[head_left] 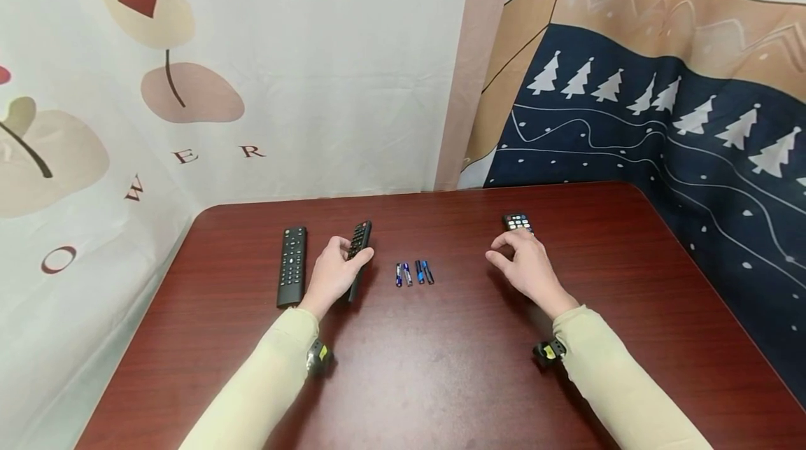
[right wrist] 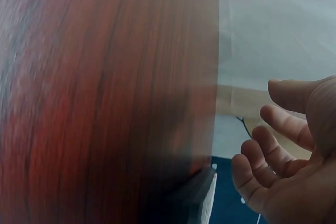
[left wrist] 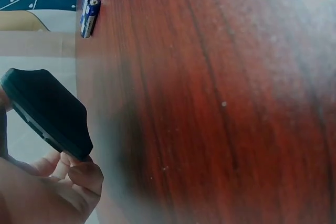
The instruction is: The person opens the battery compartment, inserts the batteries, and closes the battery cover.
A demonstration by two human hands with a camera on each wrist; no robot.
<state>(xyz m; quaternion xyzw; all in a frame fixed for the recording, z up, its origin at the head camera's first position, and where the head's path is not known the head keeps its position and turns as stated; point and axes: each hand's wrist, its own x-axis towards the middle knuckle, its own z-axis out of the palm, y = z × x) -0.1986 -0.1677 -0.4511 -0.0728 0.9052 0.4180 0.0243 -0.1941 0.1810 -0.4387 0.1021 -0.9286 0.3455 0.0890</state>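
Observation:
My left hand [head_left: 334,271] grips a black remote control [head_left: 360,236] by its sides, thumb on the right and fingers on the left, tilted above the table. In the left wrist view that held remote control [left wrist: 50,111] shows a smooth dark end, off the tabletop. My right hand [head_left: 527,264] holds nothing; in the right wrist view its thumb and loosely bent fingers [right wrist: 286,129] stand apart. Just beyond it lies another remote control [head_left: 518,221] with pale buttons, partly hidden behind the fingers. Several blue batteries [head_left: 420,272] lie between the two hands.
Left of my left hand a third black remote control [head_left: 292,268] lies buttons up. All this is on a reddish-brown wooden table [head_left: 428,366]. A pale printed curtain [head_left: 340,86] hangs behind, and a dark blue patterned cloth [head_left: 598,128] at the right.

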